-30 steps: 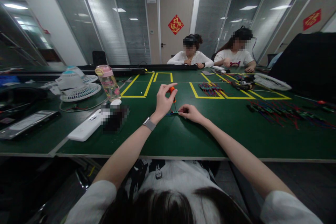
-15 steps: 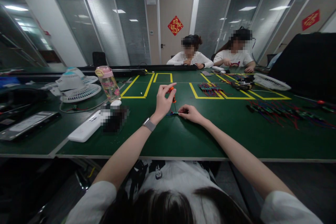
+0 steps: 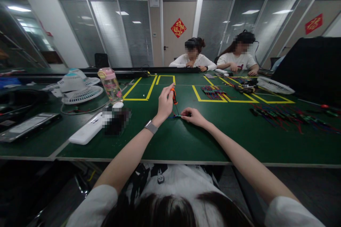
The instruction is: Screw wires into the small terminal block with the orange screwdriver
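An orange-and-black screwdriver [image 3: 174, 96] leans slightly, its shaft pointing down at a small green circuit board [image 3: 178, 116] on the table. The fingers of my left hand [image 3: 165, 103] are wrapped against the screwdriver's handle from the left. My right hand [image 3: 193, 116] pinches the right end of the board between thumb and fingers. Thin wires show at the board's left end. Where exactly the screwdriver's tip touches the board is too small to tell.
On the green table [image 3: 186, 145], a bottle [image 3: 111, 85], a white power bank [image 3: 87, 127] and white fans [image 3: 80, 90] stand left. Wired boards [image 3: 213, 92] and a wire pile [image 3: 290, 115] lie right. Two people sit across.
My left hand's fingers have drawn together and come slightly left along the handle. The screwdriver now tilts to the left at its top. My right hand stays at the board.
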Tool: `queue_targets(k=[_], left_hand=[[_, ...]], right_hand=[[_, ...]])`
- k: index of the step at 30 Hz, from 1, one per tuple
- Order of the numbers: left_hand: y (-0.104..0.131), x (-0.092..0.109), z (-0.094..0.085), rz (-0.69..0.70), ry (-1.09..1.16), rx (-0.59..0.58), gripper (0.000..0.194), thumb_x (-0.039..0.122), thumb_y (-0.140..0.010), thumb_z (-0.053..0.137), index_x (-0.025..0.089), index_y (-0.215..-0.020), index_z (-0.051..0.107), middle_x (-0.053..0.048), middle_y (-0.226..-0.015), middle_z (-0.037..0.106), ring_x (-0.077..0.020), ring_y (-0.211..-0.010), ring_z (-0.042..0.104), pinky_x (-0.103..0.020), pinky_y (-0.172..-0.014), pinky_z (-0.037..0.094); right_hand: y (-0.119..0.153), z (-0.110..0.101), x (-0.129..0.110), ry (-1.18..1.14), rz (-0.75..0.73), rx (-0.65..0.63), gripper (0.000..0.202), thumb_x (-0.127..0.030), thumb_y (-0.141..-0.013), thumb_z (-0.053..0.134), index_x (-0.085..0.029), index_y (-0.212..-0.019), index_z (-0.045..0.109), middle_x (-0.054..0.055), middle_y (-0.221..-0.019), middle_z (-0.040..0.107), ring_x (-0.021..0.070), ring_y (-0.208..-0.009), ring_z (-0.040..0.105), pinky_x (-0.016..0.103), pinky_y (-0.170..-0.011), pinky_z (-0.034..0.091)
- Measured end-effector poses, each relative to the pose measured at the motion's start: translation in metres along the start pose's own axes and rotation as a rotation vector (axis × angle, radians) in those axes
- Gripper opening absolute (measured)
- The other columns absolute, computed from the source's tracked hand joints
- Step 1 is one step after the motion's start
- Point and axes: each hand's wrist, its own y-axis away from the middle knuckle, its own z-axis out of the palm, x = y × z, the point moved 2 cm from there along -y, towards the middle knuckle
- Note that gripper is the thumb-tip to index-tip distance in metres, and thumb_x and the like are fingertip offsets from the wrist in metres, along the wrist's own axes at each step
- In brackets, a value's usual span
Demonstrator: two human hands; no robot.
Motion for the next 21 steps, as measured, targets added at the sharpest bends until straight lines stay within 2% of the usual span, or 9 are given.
queue_targets(k=[6, 11, 17, 21], left_hand=[[0.0014, 0.0, 0.0, 0.031, -0.073, 0.037, 0.025, 0.031, -0.088, 0.056, 0.024, -0.111, 0.064, -0.003, -0.09, 0.057, -0.0137, -0.084, 0.055, -0.027, -0.081, 0.045], [0.0004, -0.0013, 0.0012, 0.021, 0.019, -0.021, 0.032, 0.025, -0.096, 0.038, 0.025, -0.122, 0.057, -0.004, -0.103, 0.06, -0.0132, -0.094, 0.057, -0.027, -0.086, 0.045], [0.0023, 0.0022, -0.0007, 0.036, -0.06, 0.046, 0.024, 0.031, -0.089, 0.055, 0.024, -0.109, 0.065, -0.003, -0.091, 0.057, -0.0134, -0.083, 0.055, -0.026, -0.08, 0.046], [0.001, 0.0009, -0.0001, 0.023, -0.025, 0.008, 0.03, 0.025, -0.095, 0.042, 0.025, -0.117, 0.061, -0.005, -0.102, 0.058, -0.0144, -0.094, 0.056, -0.028, -0.086, 0.045]], right_hand=[[-0.0003, -0.0002, -0.0013, -0.009, 0.008, 0.004, 0.016, -0.025, -0.074, 0.064, -0.013, -0.085, 0.067, 0.003, -0.075, 0.063, 0.013, -0.068, 0.056, 0.025, -0.065, 0.044], [0.0001, -0.0003, -0.0004, -0.01, 0.004, 0.005, 0.017, -0.025, -0.074, 0.064, -0.013, -0.085, 0.068, 0.004, -0.076, 0.063, 0.0128, -0.067, 0.056, 0.025, -0.065, 0.044], [-0.0001, 0.0003, 0.001, -0.013, 0.003, 0.005, 0.017, -0.026, -0.074, 0.064, -0.014, -0.085, 0.068, 0.003, -0.076, 0.063, 0.0129, -0.068, 0.056, 0.025, -0.065, 0.044], [-0.0003, 0.001, 0.0007, -0.019, 0.018, -0.007, 0.018, -0.025, -0.074, 0.064, -0.013, -0.086, 0.067, 0.003, -0.074, 0.063, 0.0124, -0.065, 0.056, 0.026, -0.064, 0.044]])
